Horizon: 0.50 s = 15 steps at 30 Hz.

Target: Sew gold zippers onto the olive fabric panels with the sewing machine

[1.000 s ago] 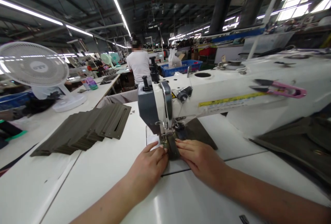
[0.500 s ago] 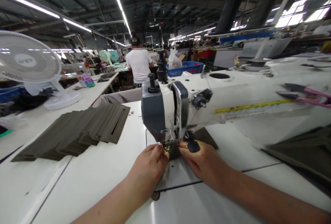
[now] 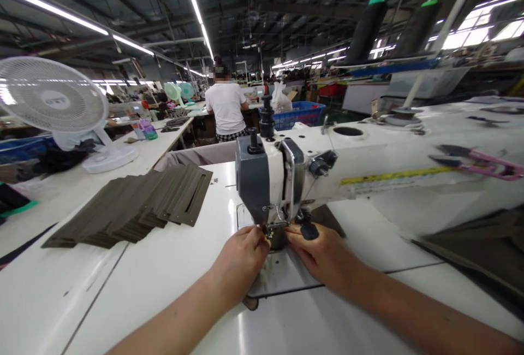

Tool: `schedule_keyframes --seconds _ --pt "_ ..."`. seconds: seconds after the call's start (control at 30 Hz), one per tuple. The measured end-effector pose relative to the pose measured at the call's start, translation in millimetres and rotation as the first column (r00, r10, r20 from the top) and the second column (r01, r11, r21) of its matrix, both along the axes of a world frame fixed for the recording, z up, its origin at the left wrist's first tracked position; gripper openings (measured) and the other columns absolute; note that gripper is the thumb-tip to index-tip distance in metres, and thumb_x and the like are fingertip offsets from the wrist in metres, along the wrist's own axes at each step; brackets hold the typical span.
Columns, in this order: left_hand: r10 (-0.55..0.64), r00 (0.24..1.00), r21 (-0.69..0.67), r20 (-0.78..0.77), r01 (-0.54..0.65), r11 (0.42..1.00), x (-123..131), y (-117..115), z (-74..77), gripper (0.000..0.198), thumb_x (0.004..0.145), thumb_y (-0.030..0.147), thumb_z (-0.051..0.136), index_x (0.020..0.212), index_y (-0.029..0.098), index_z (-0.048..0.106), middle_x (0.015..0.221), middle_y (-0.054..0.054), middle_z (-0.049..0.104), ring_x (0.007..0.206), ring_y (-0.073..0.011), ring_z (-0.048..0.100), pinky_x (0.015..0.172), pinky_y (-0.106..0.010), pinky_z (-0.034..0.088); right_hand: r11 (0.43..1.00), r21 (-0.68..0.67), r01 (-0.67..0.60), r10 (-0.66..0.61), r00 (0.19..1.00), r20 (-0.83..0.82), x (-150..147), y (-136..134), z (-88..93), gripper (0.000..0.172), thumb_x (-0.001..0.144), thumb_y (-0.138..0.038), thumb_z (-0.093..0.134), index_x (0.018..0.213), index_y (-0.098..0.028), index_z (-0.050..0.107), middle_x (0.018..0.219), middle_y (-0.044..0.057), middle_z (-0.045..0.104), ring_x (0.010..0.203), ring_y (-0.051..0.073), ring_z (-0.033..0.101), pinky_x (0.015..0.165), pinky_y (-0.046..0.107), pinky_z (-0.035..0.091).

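A white and grey sewing machine [image 3: 252, 180] stands in the middle, its needle area low between my hands. A dark olive fabric piece [image 3: 327, 219] lies under the machine head and shows behind my right hand and between my fingertips. My left hand [image 3: 244, 256] is closed in a pinch at the left of the presser foot; what its fingertips grip is too small to make out. On the right, my right hand [image 3: 327, 254] has its fingers together on the fabric, partly hidden by a black knob. A small gold-coloured glint shows between the hands.
Overlapping olive fabric pieces [image 3: 135, 205] are spread at the left on the white table [image 3: 164, 289]. Behind them is a white fan [image 3: 57, 98]. Pink-handled scissors [image 3: 491, 165] rest on the machine arm. More dark fabric [image 3: 483, 251] lies right. A person [image 3: 226, 105] in white faces away.
The view has shifted slightly, moving the machine and fabric pieces right and down in the frame. Less fabric shows between my hands at the presser foot. Both hands keep nearly the same pose.
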<state>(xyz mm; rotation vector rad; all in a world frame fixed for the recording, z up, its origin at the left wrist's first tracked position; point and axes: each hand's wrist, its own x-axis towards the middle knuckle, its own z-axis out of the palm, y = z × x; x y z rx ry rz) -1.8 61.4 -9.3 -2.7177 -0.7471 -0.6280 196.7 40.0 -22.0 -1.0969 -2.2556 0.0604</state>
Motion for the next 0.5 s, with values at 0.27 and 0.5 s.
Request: schedule_keyframes --seconds 0.27,0.5 --pt "0.007 1.0 -0.04 -0.011 -0.008 0.999 -0.9 -2.7 1.6 0.016 0.085 0.009 0.044 0.077 0.012 0.058 0.079 -0.009 0.057 0.07 -0.019 0.056 0.067 -0.033 0.053 1.0 0.018 0.01 -0.01 1.0 0.01 -1.8 -1.1 -1.0 0.026 0.086 -0.014 0.038 0.077 -0.02 0.062 0.08 0.006 0.066 0.086 0.019 0.062 0.077 0.029 0.048" --pt "0.019 1.0 -0.019 0.018 -0.019 1.0 -4.2 3.3 -2.3 0.011 0.082 0.008 0.049 0.077 0.013 0.058 0.076 -0.007 0.057 0.071 -0.018 0.057 0.068 -0.031 0.052 0.975 0.163 0.152 -0.173 0.977 0.124 10.0 3.3 2.7 0.015 0.081 -0.02 0.048 0.089 -0.016 0.06 0.094 0.012 0.063 0.091 0.024 0.058 0.079 0.037 0.048"
